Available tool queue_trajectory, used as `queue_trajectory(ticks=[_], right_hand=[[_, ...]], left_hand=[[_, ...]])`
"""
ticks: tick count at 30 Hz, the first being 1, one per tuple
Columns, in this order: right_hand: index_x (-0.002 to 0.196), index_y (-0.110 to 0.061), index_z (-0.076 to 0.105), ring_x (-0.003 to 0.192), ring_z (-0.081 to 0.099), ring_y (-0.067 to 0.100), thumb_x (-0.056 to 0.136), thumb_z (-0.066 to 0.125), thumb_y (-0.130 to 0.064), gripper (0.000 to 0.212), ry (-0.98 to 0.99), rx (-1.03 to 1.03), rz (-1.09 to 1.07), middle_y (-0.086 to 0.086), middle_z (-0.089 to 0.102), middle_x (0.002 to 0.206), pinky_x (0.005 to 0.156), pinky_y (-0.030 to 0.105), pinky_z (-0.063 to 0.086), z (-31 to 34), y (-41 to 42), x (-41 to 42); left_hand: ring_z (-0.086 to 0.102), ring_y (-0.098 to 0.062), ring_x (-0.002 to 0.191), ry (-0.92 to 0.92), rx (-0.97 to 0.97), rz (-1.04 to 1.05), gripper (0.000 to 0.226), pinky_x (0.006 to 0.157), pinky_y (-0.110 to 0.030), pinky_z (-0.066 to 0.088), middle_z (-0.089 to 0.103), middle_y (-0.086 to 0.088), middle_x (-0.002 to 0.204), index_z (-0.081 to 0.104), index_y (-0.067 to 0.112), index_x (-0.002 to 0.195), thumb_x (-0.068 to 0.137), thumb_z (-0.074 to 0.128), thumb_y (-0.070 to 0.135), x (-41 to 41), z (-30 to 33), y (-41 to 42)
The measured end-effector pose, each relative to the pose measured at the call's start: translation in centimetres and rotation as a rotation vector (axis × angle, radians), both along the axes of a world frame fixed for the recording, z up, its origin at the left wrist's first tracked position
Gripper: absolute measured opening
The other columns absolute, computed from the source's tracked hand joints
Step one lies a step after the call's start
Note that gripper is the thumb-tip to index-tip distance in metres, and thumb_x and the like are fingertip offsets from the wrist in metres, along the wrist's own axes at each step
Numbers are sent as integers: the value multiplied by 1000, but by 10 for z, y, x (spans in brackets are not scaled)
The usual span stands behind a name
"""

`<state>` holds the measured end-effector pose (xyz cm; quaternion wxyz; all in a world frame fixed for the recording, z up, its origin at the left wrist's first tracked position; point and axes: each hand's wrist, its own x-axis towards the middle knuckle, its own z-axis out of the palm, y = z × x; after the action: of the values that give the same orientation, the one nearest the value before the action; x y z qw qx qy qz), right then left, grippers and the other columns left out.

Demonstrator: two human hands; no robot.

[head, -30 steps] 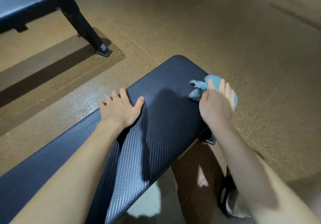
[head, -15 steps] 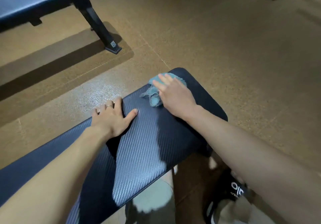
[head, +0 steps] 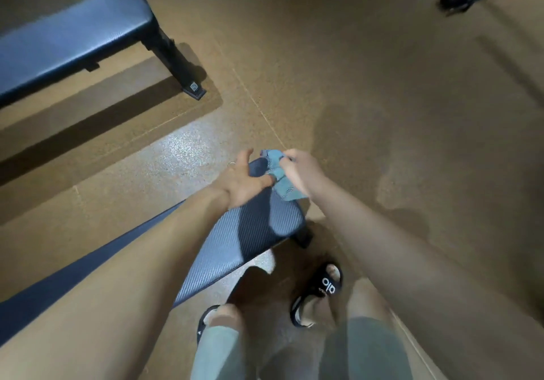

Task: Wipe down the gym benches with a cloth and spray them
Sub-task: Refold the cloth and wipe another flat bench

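Head view: my right hand (head: 303,173) pinches the blue cloth (head: 279,177) in curled fingers, bunched just above the far end of the near bench (head: 259,226), whose long axis runs from lower left to that rounded end. My left hand (head: 240,177) lies immediately left of the cloth, fingers spread and relaxed, its thumb tip touching or nearly touching the hanging fold; which of the 2 I cannot tell through the blur. Both hands are equally close to the cloth, so a regrip or fold between them seems the likely step in hand. The unwiped length of pad, as I judge it, lies back toward me, under my left forearm. A second bench (head: 73,35) stands well apart at upper left. No spray bottle is identifiable here.
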<state>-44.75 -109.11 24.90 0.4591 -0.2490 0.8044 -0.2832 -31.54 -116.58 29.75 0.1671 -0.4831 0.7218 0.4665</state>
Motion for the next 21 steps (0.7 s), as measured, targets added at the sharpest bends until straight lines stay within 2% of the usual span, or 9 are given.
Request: queue_trajectory(ticks=[2,5,8,10,13,15,17,19,21], right_hand=[[114,-10,67,100,66,30,91,51,-30,34,-225,-37,-169,10,69,107,87,42,52,51,-3,-14],[107,-9,69,96,72,37,96,52,-27,27,-434,-73,-272,22,74,107,88,49,58,113,-2,-35],[118,-9,70,100,74,32,98,53,-41,41,-549,-75,-184,17,76,108,94,49,58,158,-4,-50],[126,-13,67,106,72,25,99,55,-44,42,-622,-72,-45,11,75,114,95,41,57,186,-5,-59],[123,-12,66,106,71,22,89,70,-32,40,-564,-16,188,9,74,112,94,37,54,222,-5,-78],[118,-15,69,107,71,26,67,79,-34,56,-442,57,278,10,74,113,100,42,53,244,-7,-88],[116,-21,72,109,69,26,61,79,-37,58,-281,118,345,7,72,115,101,40,52,261,-11,-95],[109,-21,73,102,68,24,80,72,-27,31,-195,130,415,4,73,108,92,34,51,278,-18,-105],[106,-20,71,98,66,22,88,63,-20,19,-152,98,448,2,70,105,86,34,49,291,-24,-122]], left_hand=[[58,-32,124,73,42,81,82,107,-40,45,55,-12,140,28,24,149,84,77,35,-18,44,7],[68,-25,106,229,146,257,59,98,-42,54,68,-8,115,40,20,130,86,79,23,-42,99,13],[69,-24,108,332,158,390,17,103,-44,53,71,-7,113,57,23,114,99,64,21,-56,142,14],[69,-23,106,301,39,383,10,102,-38,52,73,-6,111,64,25,108,103,56,25,-57,162,8],[67,-9,90,312,-45,364,15,76,-8,47,73,-2,102,67,16,112,102,56,19,-58,193,-5],[63,3,74,355,-43,332,17,61,-3,43,67,0,96,61,8,115,98,60,7,-59,209,-14],[60,2,87,420,36,265,46,65,-5,46,56,2,112,50,11,132,91,66,-2,-59,223,-20],[57,-8,108,431,56,100,63,78,-10,46,53,4,127,49,23,142,88,71,-1,-64,231,-28],[60,-10,98,400,-4,-27,36,79,-20,46,66,0,114,66,22,121,89,72,7,-76,237,-36]])
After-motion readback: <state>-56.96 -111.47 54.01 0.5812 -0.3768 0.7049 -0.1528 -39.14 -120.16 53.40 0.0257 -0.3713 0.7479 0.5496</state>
